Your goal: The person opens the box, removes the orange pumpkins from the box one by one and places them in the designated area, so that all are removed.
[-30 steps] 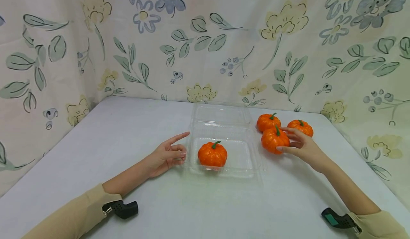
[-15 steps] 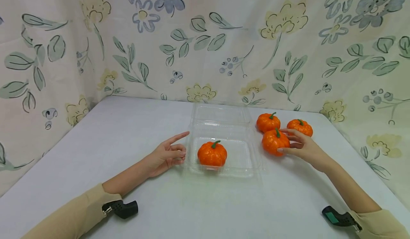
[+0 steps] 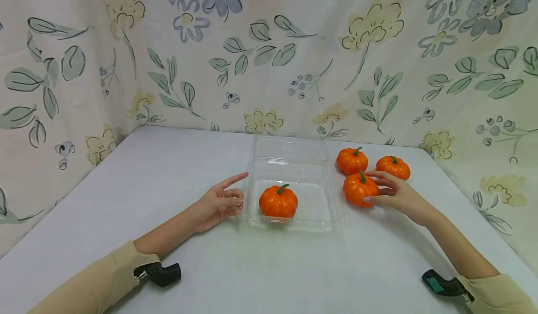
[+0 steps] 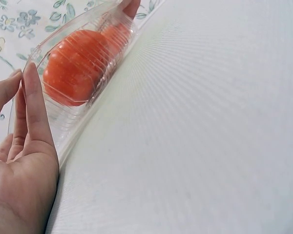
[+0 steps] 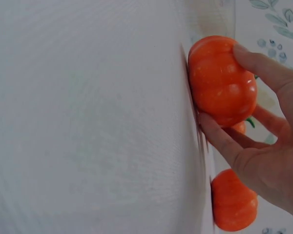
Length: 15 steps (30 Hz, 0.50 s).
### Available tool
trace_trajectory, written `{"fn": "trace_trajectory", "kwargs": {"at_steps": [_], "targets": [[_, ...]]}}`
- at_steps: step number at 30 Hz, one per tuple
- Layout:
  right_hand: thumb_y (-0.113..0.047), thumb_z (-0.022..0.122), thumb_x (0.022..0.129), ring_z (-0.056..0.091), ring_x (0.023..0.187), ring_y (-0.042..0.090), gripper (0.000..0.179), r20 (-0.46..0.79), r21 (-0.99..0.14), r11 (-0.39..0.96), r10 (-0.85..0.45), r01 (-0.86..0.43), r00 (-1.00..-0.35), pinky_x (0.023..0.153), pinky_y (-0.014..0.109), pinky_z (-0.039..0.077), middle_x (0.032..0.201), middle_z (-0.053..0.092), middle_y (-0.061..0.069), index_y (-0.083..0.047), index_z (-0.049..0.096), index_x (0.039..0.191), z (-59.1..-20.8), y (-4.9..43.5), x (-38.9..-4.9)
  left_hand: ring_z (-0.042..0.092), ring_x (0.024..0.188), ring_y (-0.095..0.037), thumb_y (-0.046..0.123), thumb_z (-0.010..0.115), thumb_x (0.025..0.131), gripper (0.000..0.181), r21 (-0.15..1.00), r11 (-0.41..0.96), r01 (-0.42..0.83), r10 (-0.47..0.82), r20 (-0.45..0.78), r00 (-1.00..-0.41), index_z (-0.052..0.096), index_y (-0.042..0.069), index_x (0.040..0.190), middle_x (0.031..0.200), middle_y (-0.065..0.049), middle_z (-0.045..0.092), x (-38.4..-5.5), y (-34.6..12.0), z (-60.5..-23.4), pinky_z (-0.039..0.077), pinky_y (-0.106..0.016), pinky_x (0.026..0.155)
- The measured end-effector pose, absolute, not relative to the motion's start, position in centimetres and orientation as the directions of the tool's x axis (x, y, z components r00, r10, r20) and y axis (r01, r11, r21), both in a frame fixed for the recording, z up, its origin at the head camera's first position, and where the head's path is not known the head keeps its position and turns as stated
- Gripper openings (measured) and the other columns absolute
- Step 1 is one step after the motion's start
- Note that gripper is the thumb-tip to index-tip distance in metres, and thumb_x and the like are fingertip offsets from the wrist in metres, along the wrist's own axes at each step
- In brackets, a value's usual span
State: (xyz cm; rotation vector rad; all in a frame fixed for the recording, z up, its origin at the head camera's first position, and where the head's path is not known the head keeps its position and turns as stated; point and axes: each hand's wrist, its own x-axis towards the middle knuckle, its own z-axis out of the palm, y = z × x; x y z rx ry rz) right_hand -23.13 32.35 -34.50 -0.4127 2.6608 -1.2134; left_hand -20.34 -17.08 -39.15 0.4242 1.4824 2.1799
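Observation:
A small orange pumpkin with a green stem (image 3: 359, 190) is held in my right hand (image 3: 401, 197), thumb on the near side and fingers round the far side. In the right wrist view that pumpkin (image 5: 222, 80) sits against the tabletop. My left hand (image 3: 218, 206) lies at the left wall of a clear plastic clamshell box (image 3: 317, 202), index finger stretched out along it. From the left wrist view, its fingertips (image 4: 33, 80) are at the box's edge. Inside the box's near half, toward the left, sits another pumpkin (image 3: 278, 203). The box's lid (image 3: 290, 149) lies open toward the back.
Two more pumpkins stand at the back right of the white table (image 3: 201, 267): one (image 3: 351, 161) just behind the held one, another (image 3: 393, 167) beyond my right hand. A floral curtain (image 3: 260, 71) hangs behind the table. Each sleeve carries a black wrist camera (image 3: 157, 274).
My right hand and its pumpkin have lowered slightly toward the front of the table. The left hand and the box stay in place.

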Motion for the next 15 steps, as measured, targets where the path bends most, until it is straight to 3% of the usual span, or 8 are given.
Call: {"fn": "trace_trajectory", "kwargs": {"at_steps": [15], "targets": [[-0.026,0.075,0.099,0.054,0.134,0.050,0.073,-0.054,-0.750,0.635,-0.342,-0.188,-0.938,0.090,0.017,0.054,0.160,0.042,0.025,-0.005,0.040,0.160,-34.40,32.24,-23.10,0.066,0.083,-0.009,-0.006,0.057,0.103,0.078,0.925,-0.314,-0.214,0.535,-0.014,-0.845,0.019,0.011,0.169,0.094,0.003,0.065,-20.19,-17.02,-38.90,0.062,-0.021,0.080]]}}
